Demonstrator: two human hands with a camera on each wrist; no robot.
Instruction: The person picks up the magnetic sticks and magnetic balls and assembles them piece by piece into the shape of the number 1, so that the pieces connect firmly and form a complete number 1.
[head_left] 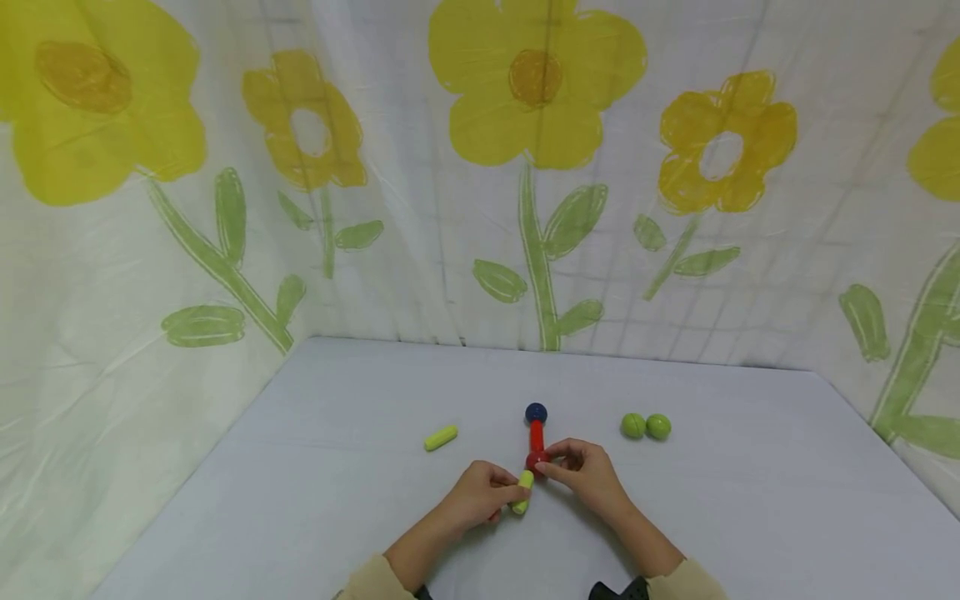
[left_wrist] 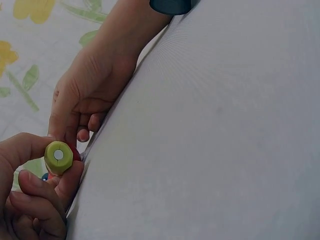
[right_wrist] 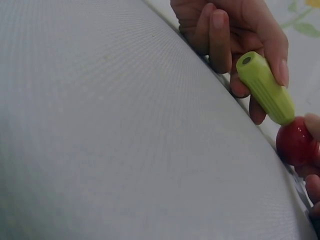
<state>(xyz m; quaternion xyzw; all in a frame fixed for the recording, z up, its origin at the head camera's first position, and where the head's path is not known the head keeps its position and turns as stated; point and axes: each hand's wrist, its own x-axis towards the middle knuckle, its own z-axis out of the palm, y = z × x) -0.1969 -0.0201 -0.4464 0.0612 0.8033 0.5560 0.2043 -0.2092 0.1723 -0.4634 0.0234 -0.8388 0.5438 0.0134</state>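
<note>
A yellow-green rod (head_left: pixel 523 493) is pinched between the thumb and fingers of my left hand (head_left: pixel 475 497). A round metallic spot shows in its free end in the left wrist view. The other end meets a red ball (right_wrist: pixel 294 142) in the right wrist view. My right hand (head_left: pixel 592 482) pinches that ball between thumb and fingertips. From the ball a red rod (head_left: pixel 536 437) runs away from me to a dark blue ball (head_left: pixel 536 412), all in one line on the table.
Left of the blue ball lies another yellow-green rod (head_left: pixel 441 437). Two green balls (head_left: pixel 633 426) sit side by side on the right. A white sheet with painted flowers (head_left: pixel 420 250) hangs behind the pale table (head_left: pixel 360 400).
</note>
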